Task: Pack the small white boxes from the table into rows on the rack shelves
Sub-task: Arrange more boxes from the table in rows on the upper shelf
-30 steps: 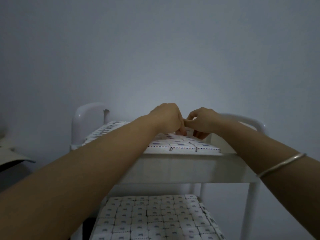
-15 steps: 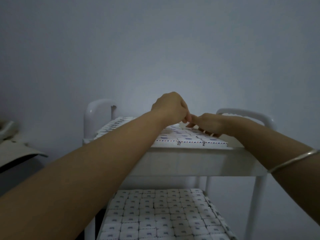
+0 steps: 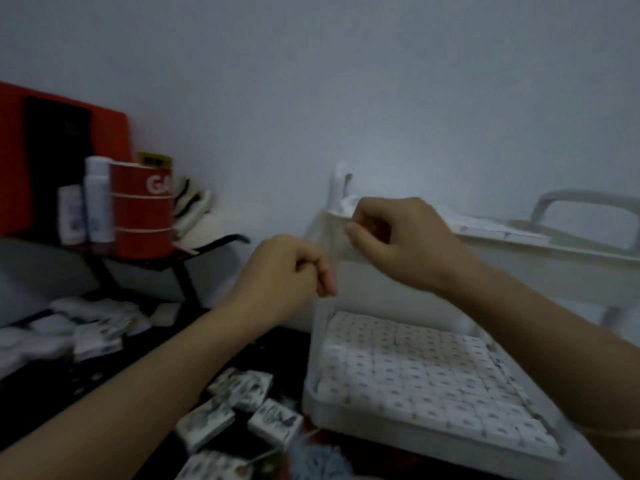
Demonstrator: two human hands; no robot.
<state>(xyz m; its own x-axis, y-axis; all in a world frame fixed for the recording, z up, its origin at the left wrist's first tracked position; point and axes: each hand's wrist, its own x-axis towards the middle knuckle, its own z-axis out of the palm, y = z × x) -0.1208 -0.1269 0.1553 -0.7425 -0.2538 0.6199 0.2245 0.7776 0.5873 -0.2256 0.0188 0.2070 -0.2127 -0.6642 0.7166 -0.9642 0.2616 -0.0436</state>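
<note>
Well below the fingers [image 3: 325, 280] of the left hand [image 3: 282, 271] lie loose boxes [image 3: 206, 422].

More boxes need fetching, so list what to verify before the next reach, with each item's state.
1. Left hand free: ok, curled, nothing seen in it.
2. Right hand free: ok, curled, nothing seen in it.
3. Loose small white boxes on the table: ok, a pile lies just below the left forearm.
4. Room on the lower shelf: not ok, rows fill it edge to edge.
5. Room on the top shelf: cannot tell, its surface is mostly hidden and blurred.
</note>
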